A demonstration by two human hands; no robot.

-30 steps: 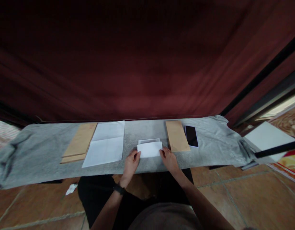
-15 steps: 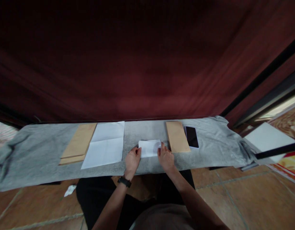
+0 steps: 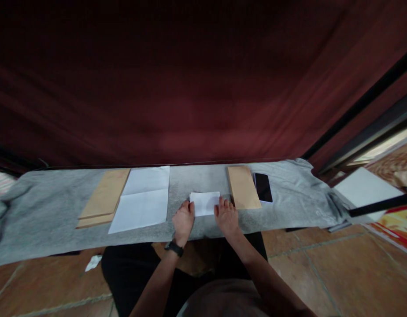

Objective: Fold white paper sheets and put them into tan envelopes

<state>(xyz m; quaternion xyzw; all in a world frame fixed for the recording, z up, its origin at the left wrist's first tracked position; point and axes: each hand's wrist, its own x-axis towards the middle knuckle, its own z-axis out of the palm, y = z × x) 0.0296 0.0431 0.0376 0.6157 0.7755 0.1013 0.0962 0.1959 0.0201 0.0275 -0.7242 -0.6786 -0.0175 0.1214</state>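
A small folded white paper (image 3: pixel 205 203) lies flat on the grey cloth (image 3: pixel 289 207) over the table, right in front of me. My left hand (image 3: pixel 183 221) rests at its left edge, fingers laid flat on the fold. My right hand (image 3: pixel 226 215) presses down on its right edge, fingers stretched out. Neither hand lifts the paper. A black watch sits on my left wrist.
To the left lie a larger unfolded white sheet (image 3: pixel 142 204) and a stack of brown envelopes (image 3: pixel 104 198). Right of the hands are another brown envelope (image 3: pixel 243 187) and a dark phone (image 3: pixel 263 187). A red curtain hangs behind. A white scrap (image 3: pixel 92 263) lies on the tiled floor.
The lower part of the paper has been folded up over the back part, so it is now smaller and flat. Both hands moved inward onto its edges.
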